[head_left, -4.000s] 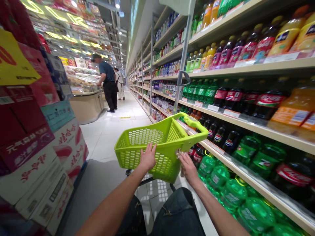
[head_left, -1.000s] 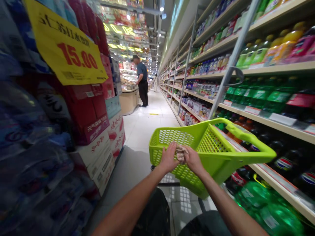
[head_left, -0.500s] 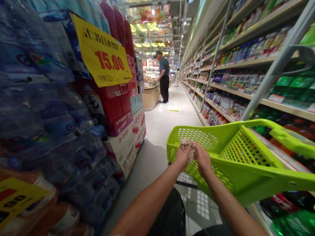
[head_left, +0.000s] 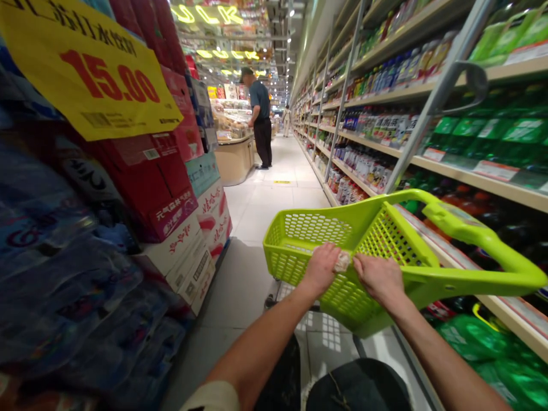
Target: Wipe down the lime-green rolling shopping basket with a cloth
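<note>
A bright green shopping cart (head_left: 295, 268) with perforated basket walls stands in front of me, its handle toward the right. Over its near side, my left hand (head_left: 322, 269) is closed around a crumpled, pale, cloth-like piece (head_left: 342, 261) that pokes out between thumb and fingers. Just to the right, my right hand (head_left: 381, 278) has its fingers curled over the cart's near rim, a small gap from the left. Its fingertips are partly hidden. The visible part of the basket's inside holds no goods.
Stacked drink cartons (head_left: 171, 251) and wrapped bottle packs (head_left: 55, 274) line the left, under a yellow price sign (head_left: 115, 74). Shelves of bottles (head_left: 483, 137) run along the right. A person (head_left: 261, 114) stands by a counter (head_left: 235, 162) ahead; another is farther down the aisle.
Both hands were together on the crumpled piece; now they are apart, with the piece in my left hand and my right hand at the cart's rim. The view has shifted right.
</note>
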`<action>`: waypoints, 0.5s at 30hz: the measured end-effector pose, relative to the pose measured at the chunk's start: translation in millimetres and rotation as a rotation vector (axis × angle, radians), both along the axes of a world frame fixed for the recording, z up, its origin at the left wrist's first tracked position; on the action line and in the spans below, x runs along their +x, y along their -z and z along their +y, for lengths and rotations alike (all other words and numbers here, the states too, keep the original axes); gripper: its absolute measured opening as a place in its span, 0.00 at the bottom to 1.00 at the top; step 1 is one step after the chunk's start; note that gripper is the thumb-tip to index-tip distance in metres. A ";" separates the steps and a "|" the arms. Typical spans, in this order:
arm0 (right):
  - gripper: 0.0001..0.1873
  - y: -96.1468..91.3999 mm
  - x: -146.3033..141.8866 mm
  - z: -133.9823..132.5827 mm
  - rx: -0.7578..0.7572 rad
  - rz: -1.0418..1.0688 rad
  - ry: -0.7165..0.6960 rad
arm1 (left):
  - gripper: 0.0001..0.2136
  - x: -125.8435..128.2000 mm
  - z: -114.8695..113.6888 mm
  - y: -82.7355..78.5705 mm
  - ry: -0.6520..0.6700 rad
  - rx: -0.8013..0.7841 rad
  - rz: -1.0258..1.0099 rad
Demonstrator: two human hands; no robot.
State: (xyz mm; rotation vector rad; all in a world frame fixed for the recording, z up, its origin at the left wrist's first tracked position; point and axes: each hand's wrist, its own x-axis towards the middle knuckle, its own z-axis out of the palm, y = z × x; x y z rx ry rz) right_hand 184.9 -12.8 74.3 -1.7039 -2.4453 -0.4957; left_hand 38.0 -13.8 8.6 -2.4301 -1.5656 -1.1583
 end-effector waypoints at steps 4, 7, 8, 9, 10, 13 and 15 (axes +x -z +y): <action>0.18 -1.0 3.0 0.3 0.012 0.023 -0.022 | 0.14 -83.8 4.5 11.6 -0.063 0.078 0.051; 0.19 1.1 -0.2 -0.4 0.036 0.039 0.005 | 0.14 -141.6 0.4 22.7 -0.265 0.091 -0.033; 0.19 1.9 -2.4 -0.3 0.039 0.045 0.014 | 0.15 -146.8 -2.1 25.6 -0.295 0.085 -0.057; 0.19 2.7 -4.7 -0.1 0.040 0.051 0.023 | 0.17 -144.2 -4.7 27.8 -0.299 0.085 -0.064; 0.20 3.2 -6.9 0.2 0.038 0.056 0.029 | 0.18 -135.1 -7.4 29.3 -0.293 0.083 -0.061; 0.19 3.4 -10.2 1.5 0.020 0.051 0.031 | 0.24 -94.7 -12.7 30.8 -0.224 0.082 -0.017; 0.18 2.7 -9.6 1.8 0.010 0.028 0.012 | 0.22 -83.1 -11.0 31.8 -0.185 0.093 -0.005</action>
